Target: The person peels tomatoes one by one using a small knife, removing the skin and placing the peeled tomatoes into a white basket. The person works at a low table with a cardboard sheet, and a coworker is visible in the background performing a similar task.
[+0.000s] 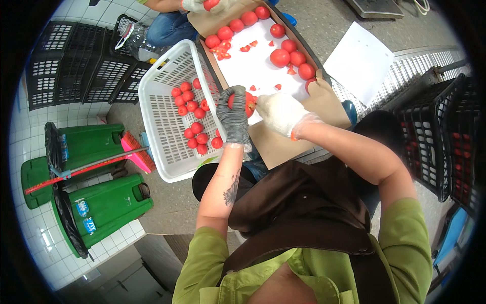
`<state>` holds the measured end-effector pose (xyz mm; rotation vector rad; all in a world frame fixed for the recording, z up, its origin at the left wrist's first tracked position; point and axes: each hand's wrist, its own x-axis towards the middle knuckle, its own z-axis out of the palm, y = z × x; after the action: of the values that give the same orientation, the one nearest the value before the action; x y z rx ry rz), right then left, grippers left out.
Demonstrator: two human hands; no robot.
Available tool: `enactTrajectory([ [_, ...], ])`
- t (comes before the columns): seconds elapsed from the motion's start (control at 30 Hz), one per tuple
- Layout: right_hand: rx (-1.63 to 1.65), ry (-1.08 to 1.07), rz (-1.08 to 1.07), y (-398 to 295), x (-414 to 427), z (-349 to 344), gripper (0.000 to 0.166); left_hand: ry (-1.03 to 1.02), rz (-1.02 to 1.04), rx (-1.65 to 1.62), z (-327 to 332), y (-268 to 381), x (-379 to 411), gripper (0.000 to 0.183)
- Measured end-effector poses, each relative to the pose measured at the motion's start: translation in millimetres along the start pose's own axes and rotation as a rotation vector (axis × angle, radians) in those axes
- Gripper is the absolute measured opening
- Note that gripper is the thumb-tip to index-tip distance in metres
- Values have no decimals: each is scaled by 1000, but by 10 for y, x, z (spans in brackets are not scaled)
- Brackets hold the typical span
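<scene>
My left hand, in a grey ribbed glove, holds a red tomato over the near end of a paper-lined box. My right hand, in a white glove, is closed up against the tomato's right side; whether it grips a small tool is hidden. Whole tomatoes line both long sides of the box, with cut red pieces on its white lining. Left of the box stands a white plastic basket with several tomatoes in it.
Another person's gloved hands hold a tomato at the box's far end. Black crates with red contents stand at right, more black crates at upper left. Green bins and a pink broom are at left. White paper lies at upper right.
</scene>
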<state>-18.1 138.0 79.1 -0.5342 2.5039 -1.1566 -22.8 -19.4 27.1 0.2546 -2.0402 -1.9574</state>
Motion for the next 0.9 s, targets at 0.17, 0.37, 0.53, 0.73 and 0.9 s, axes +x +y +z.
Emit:
enactTrajectory([
  [0.17,359,65,-20,-65,13,23,22,7,-42,-132,40,77,-67,10],
  [0.37,1368,-326,435,-169,-85,-15,15,38,45,-395,120,206,-121,15],
  [0.53,1618,-253,387,-128,-73,168,15,172,-124,-527,100,17,-49,17],
  [0.73,558,91,104,235,203,396,22,433,-140,-250,-132,-240,213,24],
  [0.9,-437,-286,139,562,80,187,25,547,-119,614,-756,-42,570,39],
])
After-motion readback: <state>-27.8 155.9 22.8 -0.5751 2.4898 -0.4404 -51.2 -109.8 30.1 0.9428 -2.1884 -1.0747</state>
